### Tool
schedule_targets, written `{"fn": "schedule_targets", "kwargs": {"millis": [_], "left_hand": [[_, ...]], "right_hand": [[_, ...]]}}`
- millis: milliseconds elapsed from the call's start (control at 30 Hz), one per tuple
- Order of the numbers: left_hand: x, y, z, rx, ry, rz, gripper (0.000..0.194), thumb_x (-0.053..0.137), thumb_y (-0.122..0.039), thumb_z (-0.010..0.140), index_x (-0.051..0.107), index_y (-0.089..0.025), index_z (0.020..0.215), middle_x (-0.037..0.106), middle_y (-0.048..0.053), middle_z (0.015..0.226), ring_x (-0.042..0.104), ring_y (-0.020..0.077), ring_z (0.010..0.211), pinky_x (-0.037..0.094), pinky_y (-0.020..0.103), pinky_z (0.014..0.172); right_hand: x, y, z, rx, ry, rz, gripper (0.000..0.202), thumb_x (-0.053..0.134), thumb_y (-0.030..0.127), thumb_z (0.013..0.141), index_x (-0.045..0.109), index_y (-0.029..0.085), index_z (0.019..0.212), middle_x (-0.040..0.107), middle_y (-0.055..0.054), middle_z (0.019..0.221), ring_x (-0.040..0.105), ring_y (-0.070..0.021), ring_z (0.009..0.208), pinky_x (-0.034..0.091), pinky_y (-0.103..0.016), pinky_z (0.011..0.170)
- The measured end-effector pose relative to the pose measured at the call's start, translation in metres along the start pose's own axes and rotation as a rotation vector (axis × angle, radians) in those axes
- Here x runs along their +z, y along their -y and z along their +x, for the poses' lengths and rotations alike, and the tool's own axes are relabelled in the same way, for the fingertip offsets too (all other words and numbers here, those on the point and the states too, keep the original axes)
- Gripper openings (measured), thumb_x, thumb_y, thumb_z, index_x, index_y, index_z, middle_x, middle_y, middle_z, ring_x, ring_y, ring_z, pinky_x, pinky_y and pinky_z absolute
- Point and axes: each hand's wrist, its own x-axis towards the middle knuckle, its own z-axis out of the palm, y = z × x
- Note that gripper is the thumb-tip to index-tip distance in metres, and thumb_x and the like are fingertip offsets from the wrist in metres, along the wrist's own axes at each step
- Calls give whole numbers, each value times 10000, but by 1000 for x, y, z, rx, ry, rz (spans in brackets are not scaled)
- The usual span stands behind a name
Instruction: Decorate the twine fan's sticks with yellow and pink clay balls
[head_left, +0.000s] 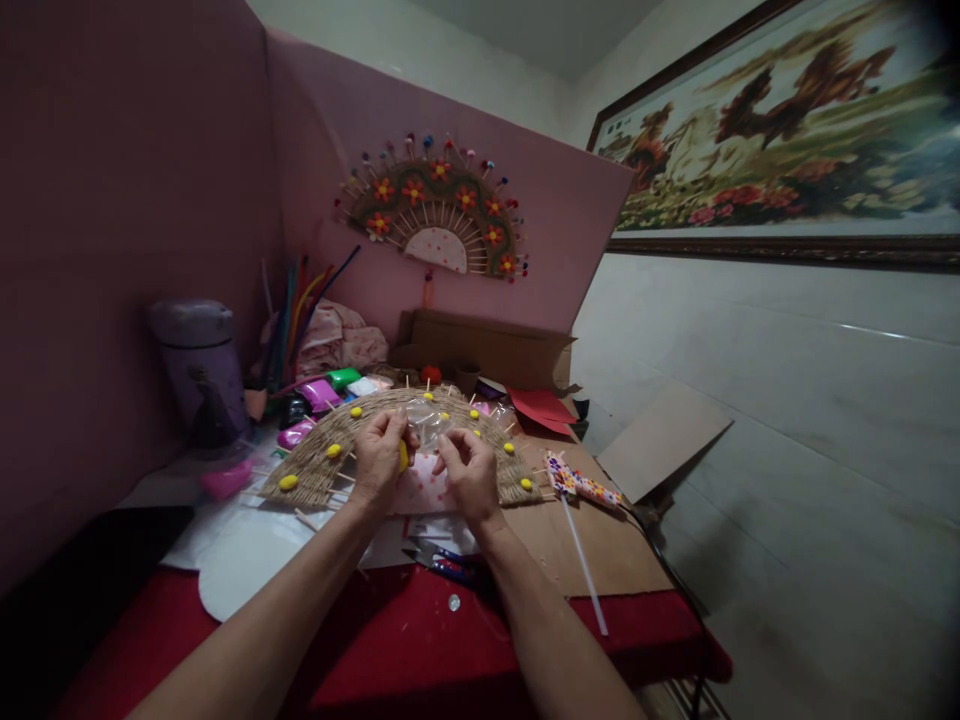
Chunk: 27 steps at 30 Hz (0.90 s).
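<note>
My left hand point(381, 460) is closed around a clear plastic bag point(429, 418) with a lump of yellow modelling clay point(403, 456) at its lower end. Just to the right, my right hand point(471, 470) has thumb and fingers pinched together; what lies between them is too small to tell. Both hands are above a fan-shaped craft piece point(306, 462) wound with twine, with thin sticks poking out of its edge. Yellow clay dots point(289, 482) are spaced along it. Its dotted pink-and-white centre point(424, 490) is partly hidden behind my hands.
Blue-handled scissors point(442, 562) lie in front on the red cloth point(375, 660). Cardboard point(600, 560), a glue stick point(585, 565) and a flower-patterned glue gun point(581, 482) are at right. Clay packets point(319, 396) and a purple tumbler point(201, 370) stand left. A finished fan point(439, 210) hangs behind.
</note>
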Motion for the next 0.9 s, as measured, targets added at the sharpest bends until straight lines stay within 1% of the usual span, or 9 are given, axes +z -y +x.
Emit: {"fn": "schedule_targets", "kwargs": {"millis": [100, 167, 233, 400, 600, 667, 733, 833, 900], "left_hand": [[1, -1, 0, -27, 0, -72, 355, 652, -459, 696, 462, -170, 615, 532, -45, 476, 405, 58, 311, 263, 169, 305], [0, 0, 1, -35, -16, -100, 364, 675, -462, 670, 467, -168, 620, 528, -46, 469, 415, 62, 309, 267, 169, 307], [0, 0, 1, -40, -17, -106, 361, 679, -459, 668, 475, -164, 622, 532, -43, 474, 417, 63, 309, 269, 169, 307], [2, 3, -2, -50, 14, -69, 345, 659, -444, 692, 491, -158, 599, 547, -30, 499, 402, 57, 314, 256, 172, 300], [1, 2, -1, 17, -41, 24, 321, 619, -386, 728, 480, -160, 548, 496, -35, 433, 397, 56, 328, 283, 169, 336], [0, 2, 0, 6, -31, 26, 311, 613, -381, 730, 481, -163, 552, 501, -33, 435, 401, 60, 328, 282, 172, 334], [-1, 2, 2, -7, -22, 9, 310, 615, -383, 723, 476, -166, 551, 503, -33, 435, 401, 64, 321, 280, 176, 329], [-2, 3, 5, 0, -29, 2, 335, 622, -407, 711, 469, -167, 534, 493, -34, 418, 395, 64, 309, 275, 178, 325], [-3, 4, 6, 4, -15, 19, 360, 625, -439, 706, 469, -166, 530, 494, -31, 413, 392, 63, 305, 267, 177, 323]], "right_hand": [[0, -1, 3, 157, 117, 160, 318, 571, 470, 777, 561, 156, 730, 560, 37, 568, 436, -51, 341, 339, -178, 327], [0, -3, 4, 205, 163, 231, 322, 581, 479, 762, 576, 157, 754, 573, 39, 588, 432, -43, 330, 337, -173, 318], [0, -4, 4, 213, 150, 229, 295, 598, 455, 748, 578, 161, 770, 578, 43, 592, 430, -40, 324, 344, -171, 317], [2, -7, 5, 228, 69, 158, 242, 571, 403, 735, 548, 166, 689, 557, 46, 530, 411, -50, 307, 329, -175, 286], [1, 0, 3, 355, 128, 402, 139, 511, 306, 696, 509, 175, 650, 515, 56, 490, 438, -64, 360, 312, -154, 297], [0, 0, 3, 332, 118, 374, 144, 513, 307, 706, 507, 172, 656, 502, 61, 476, 414, -58, 343, 307, -155, 293], [0, -2, 4, 253, 51, 286, 142, 556, 306, 700, 511, 173, 713, 506, 69, 507, 422, -58, 356, 319, -154, 290], [0, -5, 7, 93, -94, 210, 261, 618, 277, 671, 509, 188, 890, 547, 57, 679, 504, -67, 446, 355, -149, 302], [0, -6, 7, 40, -129, 197, 285, 618, 288, 691, 503, 193, 934, 551, 42, 747, 531, -73, 479, 367, -155, 304]]}}
